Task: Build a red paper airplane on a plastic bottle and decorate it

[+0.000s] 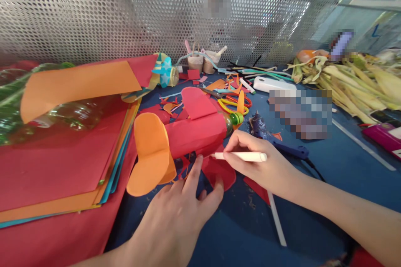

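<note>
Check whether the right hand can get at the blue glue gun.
Probably yes: the glue gun lies just beyond the right hand, with nothing on top. That hand holds a white marker, though, and might have to put it down first.

Inspected left hand (178, 208), between 6 and 7 o'clock: found bare, with slender, tapering fingers and rounded tips. Inspected left forearm (115, 255), at 7 o'clock: found bare across the visible part. Inspected right hand (269, 167), toward 4 o'clock: found bare, fingers likewise slender. Traced right forearm (344, 208) outward at 4 o'clock: found bare, smooth in outline, widening toward the frame edge.
</note>
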### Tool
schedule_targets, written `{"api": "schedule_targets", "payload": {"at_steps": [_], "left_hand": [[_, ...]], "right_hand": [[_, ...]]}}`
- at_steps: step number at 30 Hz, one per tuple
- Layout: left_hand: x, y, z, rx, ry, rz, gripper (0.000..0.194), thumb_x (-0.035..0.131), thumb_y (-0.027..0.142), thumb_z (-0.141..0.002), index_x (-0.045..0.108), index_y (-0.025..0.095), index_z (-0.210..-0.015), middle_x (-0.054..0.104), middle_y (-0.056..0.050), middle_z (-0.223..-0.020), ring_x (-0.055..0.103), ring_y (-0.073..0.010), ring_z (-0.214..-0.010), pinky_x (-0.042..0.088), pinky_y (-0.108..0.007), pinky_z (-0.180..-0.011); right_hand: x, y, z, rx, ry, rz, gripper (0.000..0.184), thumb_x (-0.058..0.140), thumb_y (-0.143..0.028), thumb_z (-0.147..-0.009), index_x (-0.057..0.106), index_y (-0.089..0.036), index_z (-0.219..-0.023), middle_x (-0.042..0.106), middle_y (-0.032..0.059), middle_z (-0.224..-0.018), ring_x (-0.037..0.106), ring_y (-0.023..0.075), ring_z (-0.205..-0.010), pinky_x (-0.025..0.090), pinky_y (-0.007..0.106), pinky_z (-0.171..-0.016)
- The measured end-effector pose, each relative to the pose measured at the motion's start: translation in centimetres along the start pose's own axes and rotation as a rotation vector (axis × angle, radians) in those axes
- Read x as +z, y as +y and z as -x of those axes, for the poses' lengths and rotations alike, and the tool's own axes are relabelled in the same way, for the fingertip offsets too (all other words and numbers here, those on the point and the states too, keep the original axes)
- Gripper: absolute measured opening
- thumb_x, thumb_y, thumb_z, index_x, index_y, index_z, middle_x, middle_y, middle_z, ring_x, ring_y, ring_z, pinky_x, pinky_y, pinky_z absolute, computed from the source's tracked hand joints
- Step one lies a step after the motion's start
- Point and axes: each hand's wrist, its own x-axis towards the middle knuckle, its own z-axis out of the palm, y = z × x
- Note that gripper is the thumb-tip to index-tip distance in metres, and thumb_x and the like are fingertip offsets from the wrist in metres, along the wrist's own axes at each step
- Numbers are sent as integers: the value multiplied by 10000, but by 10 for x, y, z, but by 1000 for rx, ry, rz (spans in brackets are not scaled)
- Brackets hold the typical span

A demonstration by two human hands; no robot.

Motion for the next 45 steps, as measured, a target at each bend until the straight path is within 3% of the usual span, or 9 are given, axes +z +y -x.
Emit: {"api": "schedule_targets", "payload": {"at_steps": [16,45], "left_hand": [[-4,2,0,-27,-80,-20,627,352,-25,-799,537,325,-1286,535,-290,-1304,727,-276,-705,584,-383,-525],[4,0,3,9,111,-40,601,315,-27,-764,590,267,-1211,658,-272,-1115,714,-247,-611,567,-353,-464]], "right_hand": [[-14,-13,1,51,64,171,151,513,-153,-847,434,-213,-733,503,-89,-575,424,72,-480,323,201,-487],[-3,-17,7,-2,-127,49,194,537,-122,-837,411,-203,-713,426,-106,-545,369,43,-458,282,169,-441]]}}
